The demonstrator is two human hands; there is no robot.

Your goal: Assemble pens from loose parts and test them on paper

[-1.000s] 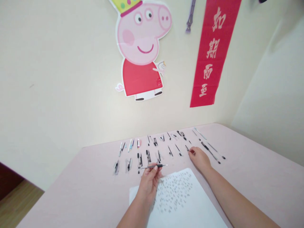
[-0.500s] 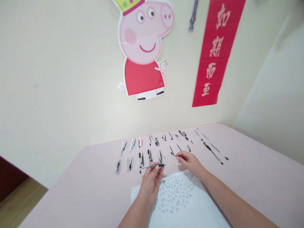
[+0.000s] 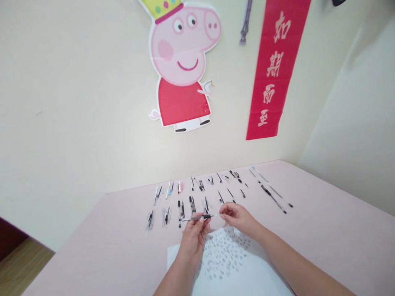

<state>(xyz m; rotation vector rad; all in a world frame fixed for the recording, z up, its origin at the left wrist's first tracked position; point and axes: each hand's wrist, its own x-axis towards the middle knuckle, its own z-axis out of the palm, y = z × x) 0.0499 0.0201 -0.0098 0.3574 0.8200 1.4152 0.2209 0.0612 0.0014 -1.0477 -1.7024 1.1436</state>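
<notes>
My left hand [image 3: 196,230] is closed around a pen [image 3: 202,217] with a pale barrel and a black grip section. The pen lies nearly level, and its pointed end faces right. Just off that tip, the thumb and fingers of my right hand [image 3: 236,218] are pinched together. Whatever sits between them is too small to make out. Beneath both hands is a white sheet of paper [image 3: 237,281], its upper part covered with many tiny dark bits or marks that I cannot tell apart.
Pen parts lie in rows across the pink table [image 3: 101,242], among them a black refill [image 3: 221,196] and a black-gripped pen piece [image 3: 273,198]. Behind the table rises a wall with a cartoon pig cutout [image 3: 183,100] and a red banner [image 3: 268,82].
My right hand has moved left and down, bringing its pinched fingers close to the pen's tip. The left hand keeps its hold. The whole view has shifted slightly.
</notes>
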